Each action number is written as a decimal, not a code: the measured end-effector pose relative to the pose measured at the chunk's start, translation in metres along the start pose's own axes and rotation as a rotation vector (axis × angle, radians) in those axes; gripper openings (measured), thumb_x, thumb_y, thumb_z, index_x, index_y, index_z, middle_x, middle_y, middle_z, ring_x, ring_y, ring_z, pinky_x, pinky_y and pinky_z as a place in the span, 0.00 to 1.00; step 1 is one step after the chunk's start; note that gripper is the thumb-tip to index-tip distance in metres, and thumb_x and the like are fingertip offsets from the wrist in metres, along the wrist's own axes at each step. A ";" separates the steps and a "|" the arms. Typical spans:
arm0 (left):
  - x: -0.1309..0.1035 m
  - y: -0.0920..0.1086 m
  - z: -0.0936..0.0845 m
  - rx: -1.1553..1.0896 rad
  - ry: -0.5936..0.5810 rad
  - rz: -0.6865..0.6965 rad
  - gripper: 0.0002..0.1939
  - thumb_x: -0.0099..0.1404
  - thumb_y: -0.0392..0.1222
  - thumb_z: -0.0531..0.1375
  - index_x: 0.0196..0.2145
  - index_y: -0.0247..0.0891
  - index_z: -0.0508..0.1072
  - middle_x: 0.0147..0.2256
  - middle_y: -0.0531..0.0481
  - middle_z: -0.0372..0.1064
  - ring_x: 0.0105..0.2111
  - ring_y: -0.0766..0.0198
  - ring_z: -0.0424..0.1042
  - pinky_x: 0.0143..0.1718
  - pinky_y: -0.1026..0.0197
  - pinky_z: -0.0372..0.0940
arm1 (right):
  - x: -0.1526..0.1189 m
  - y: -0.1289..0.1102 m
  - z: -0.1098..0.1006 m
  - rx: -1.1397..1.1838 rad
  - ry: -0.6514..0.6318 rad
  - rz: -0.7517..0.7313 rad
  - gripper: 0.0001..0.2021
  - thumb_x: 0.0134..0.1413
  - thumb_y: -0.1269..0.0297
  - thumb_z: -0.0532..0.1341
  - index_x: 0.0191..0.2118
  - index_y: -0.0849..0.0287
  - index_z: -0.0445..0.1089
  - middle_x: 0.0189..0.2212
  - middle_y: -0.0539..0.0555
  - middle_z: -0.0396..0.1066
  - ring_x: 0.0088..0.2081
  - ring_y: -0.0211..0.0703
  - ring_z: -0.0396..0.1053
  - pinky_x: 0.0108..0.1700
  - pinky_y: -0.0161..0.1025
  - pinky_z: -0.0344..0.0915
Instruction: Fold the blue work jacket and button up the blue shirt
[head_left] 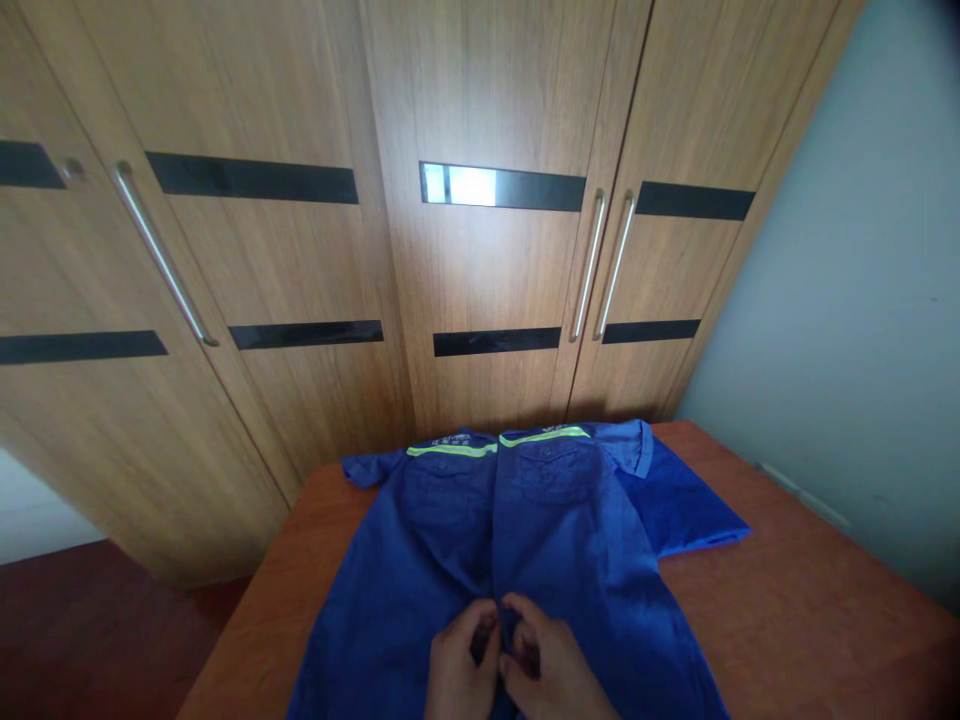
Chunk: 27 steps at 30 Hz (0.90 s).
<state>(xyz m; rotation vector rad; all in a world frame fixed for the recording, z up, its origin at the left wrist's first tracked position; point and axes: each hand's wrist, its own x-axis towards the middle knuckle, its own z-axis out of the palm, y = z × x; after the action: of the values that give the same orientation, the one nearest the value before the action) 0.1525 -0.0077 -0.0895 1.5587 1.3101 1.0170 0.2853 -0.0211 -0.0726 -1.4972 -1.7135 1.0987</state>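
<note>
Lying flat on the tabletop (pixel 787 620), the blue shirt (pixel 525 540) stretches away from you; your left hand (pixel 459 665) and right hand (pixel 551 665) pinch its front placket, fingers curled.

I can read no text from here. The blue shirt (pixel 517 540) on the table carries small marks just above its yellow-green chest stripes (pixel 495 443), one on the left half and one on the right, at the far end, but they are too small and blurred to make out.
</note>
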 end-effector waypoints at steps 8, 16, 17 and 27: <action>0.004 -0.002 -0.004 -0.254 0.036 -0.101 0.16 0.57 0.55 0.60 0.27 0.38 0.72 0.25 0.51 0.69 0.29 0.60 0.70 0.32 0.64 0.65 | -0.004 0.005 -0.001 -0.019 -0.129 -0.078 0.31 0.48 0.71 0.56 0.61 0.71 0.57 0.28 0.55 0.74 0.28 0.42 0.70 0.32 0.34 0.64; 0.005 -0.004 0.000 -0.276 -0.027 -0.089 0.15 0.56 0.54 0.62 0.26 0.38 0.70 0.24 0.53 0.67 0.28 0.63 0.67 0.31 0.64 0.63 | 0.001 -0.003 -0.021 -0.217 0.113 -0.156 0.11 0.56 0.69 0.54 0.40 0.55 0.72 0.32 0.51 0.73 0.33 0.39 0.70 0.37 0.33 0.61; 0.004 -0.004 0.000 -0.268 -0.025 -0.082 0.15 0.56 0.53 0.62 0.26 0.38 0.70 0.24 0.54 0.66 0.27 0.63 0.67 0.30 0.65 0.62 | 0.002 -0.005 -0.024 -0.254 0.132 -0.160 0.09 0.54 0.70 0.55 0.37 0.54 0.72 0.31 0.50 0.72 0.33 0.39 0.69 0.36 0.32 0.60; 0.004 -0.011 0.000 -0.212 -0.020 -0.075 0.13 0.57 0.51 0.61 0.25 0.38 0.69 0.22 0.56 0.62 0.25 0.65 0.63 0.28 0.66 0.60 | 0.012 -0.010 -0.028 -0.364 0.090 -0.155 0.06 0.52 0.73 0.57 0.31 0.54 0.68 0.29 0.46 0.70 0.31 0.36 0.67 0.34 0.31 0.54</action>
<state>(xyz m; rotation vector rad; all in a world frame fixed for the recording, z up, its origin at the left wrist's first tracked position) 0.1493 -0.0021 -0.0998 1.3470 1.1965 1.0543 0.3021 -0.0043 -0.0514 -1.5653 -2.0039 0.6537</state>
